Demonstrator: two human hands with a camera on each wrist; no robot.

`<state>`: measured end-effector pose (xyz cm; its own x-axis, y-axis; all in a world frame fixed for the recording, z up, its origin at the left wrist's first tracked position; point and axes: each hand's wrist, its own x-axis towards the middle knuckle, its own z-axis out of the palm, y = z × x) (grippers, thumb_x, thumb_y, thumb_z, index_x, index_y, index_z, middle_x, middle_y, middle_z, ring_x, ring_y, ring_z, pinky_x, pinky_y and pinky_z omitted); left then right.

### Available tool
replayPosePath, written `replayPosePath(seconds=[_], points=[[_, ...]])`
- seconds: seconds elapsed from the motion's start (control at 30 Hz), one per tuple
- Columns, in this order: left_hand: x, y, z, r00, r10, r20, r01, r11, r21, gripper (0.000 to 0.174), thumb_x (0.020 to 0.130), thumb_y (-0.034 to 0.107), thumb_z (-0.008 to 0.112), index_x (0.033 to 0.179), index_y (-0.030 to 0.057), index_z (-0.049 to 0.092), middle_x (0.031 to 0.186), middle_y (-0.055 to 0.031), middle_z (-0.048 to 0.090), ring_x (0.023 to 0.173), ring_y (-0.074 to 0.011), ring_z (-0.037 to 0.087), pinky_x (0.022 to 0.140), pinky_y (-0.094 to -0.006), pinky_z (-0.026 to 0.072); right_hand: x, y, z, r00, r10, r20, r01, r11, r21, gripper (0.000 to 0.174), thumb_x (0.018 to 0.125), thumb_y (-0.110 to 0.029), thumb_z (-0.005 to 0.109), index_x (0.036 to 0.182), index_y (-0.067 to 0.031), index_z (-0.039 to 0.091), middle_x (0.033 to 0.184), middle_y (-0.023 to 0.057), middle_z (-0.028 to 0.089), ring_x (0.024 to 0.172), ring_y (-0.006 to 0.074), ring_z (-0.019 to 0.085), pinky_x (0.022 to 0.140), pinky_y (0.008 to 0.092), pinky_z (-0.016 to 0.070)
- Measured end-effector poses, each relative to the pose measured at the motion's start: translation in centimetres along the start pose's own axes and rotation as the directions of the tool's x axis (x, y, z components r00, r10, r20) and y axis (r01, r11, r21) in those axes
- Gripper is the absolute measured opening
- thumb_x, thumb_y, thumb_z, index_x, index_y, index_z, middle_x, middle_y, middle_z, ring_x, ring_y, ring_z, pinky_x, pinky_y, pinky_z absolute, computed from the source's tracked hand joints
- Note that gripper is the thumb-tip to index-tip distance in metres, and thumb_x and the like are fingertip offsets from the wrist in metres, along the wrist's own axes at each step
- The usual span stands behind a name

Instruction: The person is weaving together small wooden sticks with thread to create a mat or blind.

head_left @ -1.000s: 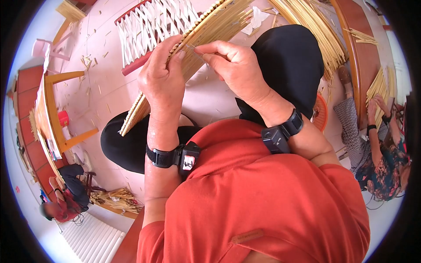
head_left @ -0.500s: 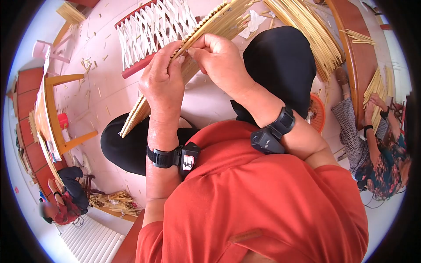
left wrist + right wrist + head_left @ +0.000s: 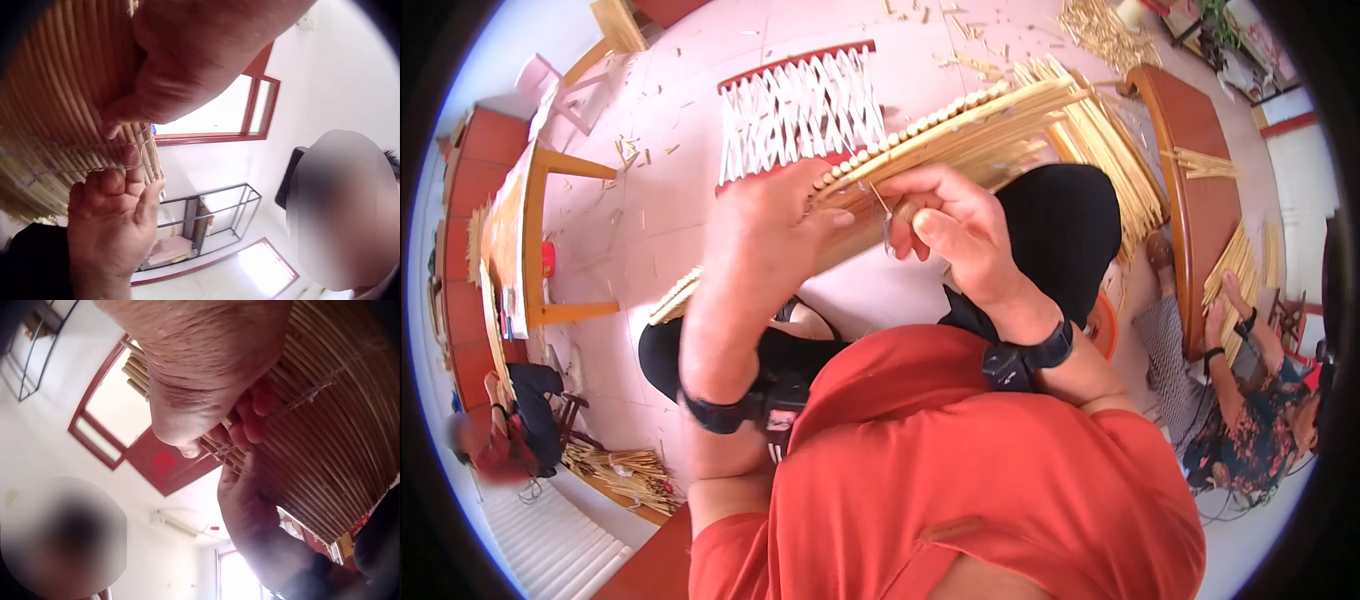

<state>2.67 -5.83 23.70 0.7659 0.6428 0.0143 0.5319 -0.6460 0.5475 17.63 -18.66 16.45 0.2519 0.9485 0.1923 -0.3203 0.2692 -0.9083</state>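
Observation:
A mat of thin straw-coloured stalks (image 3: 970,125), bound with rows of thread, slants across the lap in the head view. My left hand (image 3: 765,225) grips its near edge. In the left wrist view the left thumb (image 3: 115,125) lies over the bound stalks; in the right wrist view that hand's fingers sit at the edge. My right hand (image 3: 960,225) is just right of the left, its fingers curled at a fine thread (image 3: 882,200) by the mat's edge. In the left wrist view its fingertips are close to the stalks.
A stool with white webbing (image 3: 800,115) stands beyond the mat. Long stalks (image 3: 1120,180) are heaped at the right, near a brown bench (image 3: 1205,180). A wooden table (image 3: 540,240) is at left, an orange basket (image 3: 1103,325) by the right knee. Two other people sit at the sides.
The right hand came in to the mat's edge and has now drawn back slightly, its fingers lower. The left hand shifted down and is blurred. The head view has tilted, showing more floor ahead.

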Motion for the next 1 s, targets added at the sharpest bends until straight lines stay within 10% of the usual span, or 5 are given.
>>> replayPosePath(seconds=[0.13, 0.33, 0.53, 0.7, 1.0], points=[[-2.0, 4.7, -9.7, 0.996, -0.029, -0.082, 0.021, 0.995, -0.099, 0.027, 0.074, 0.006, 0.07, 0.101, 0.0004, 0.065, 0.078, -0.0069, 0.066, 0.071, -0.0132, 0.062, 0.067, -0.0264, 0.048, 1.7, -3.7, 2.9, 0.888, -0.428, 0.167, 0.459, 0.839, -0.291, 0.041, 0.088, -0.02, 0.065, 0.121, 0.0003, 0.054, 0.107, 0.0122, 0.065, 0.098, 0.0207, 0.062, 0.083, 0.0309, 0.0489], [-7.4, 9.5, -11.0, 0.876, 0.204, -0.437, -0.101, 0.964, 0.247, 0.025, 0.074, 0.0, 0.068, 0.1, 0.0019, 0.067, 0.084, -0.0104, 0.068, 0.076, -0.014, 0.065, 0.07, -0.0267, 0.0502, 1.4, -5.9, 6.4, 0.89, -0.445, 0.101, 0.454, 0.886, -0.099, 0.038, 0.087, -0.018, 0.065, 0.12, 0.0001, 0.055, 0.111, 0.0138, 0.063, 0.102, 0.0225, 0.062, 0.084, 0.0329, 0.0506], [-4.2, -0.3, 0.1, 0.745, 0.483, -0.461, -0.185, 0.813, 0.552, 0.034, 0.077, 0.003, 0.058, 0.11, 0.0096, 0.067, 0.102, -0.0084, 0.069, 0.095, -0.0239, 0.065, 0.082, -0.0358, 0.051, 1.8, -1.4, 2.6, 0.964, 0.229, 0.132, -0.23, 0.973, -0.006, 0.024, 0.093, -0.011, 0.052, 0.111, 0.0024, 0.058, 0.097, 0.0124, 0.065, 0.076, 0.0181, 0.067, 0.061, 0.0265, 0.0523], [-2.1, -8.9, 10.6, 0.773, 0.471, -0.426, -0.215, 0.825, 0.522, 0.035, 0.075, 0.005, 0.059, 0.109, 0.0098, 0.065, 0.105, -0.0057, 0.064, 0.1, -0.0237, 0.061, 0.086, -0.0376, 0.0475, 1.6, 11.6, -0.8, 0.931, 0.361, -0.059, -0.362, 0.932, -0.013, 0.019, 0.093, -0.016, 0.052, 0.099, -0.0007, 0.062, 0.077, 0.0072, 0.065, 0.066, 0.0146, 0.065, 0.053, 0.0253, 0.0499], [-1.3, -12.1, 13.1, 0.849, 0.349, -0.396, -0.137, 0.871, 0.472, 0.048, 0.071, 0.003, 0.065, 0.118, 0.0137, 0.061, 0.118, -0.0041, 0.06, 0.113, -0.0242, 0.055, 0.094, -0.0396, 0.0424, 1.9, 15.1, -3.0, 0.923, 0.385, 0.013, -0.383, 0.92, -0.079, 0.015, 0.093, -0.017, 0.057, 0.09, -0.0032, 0.061, 0.069, 0.0053, 0.062, 0.055, 0.0111, 0.057, 0.048, 0.0235, 0.0455]])
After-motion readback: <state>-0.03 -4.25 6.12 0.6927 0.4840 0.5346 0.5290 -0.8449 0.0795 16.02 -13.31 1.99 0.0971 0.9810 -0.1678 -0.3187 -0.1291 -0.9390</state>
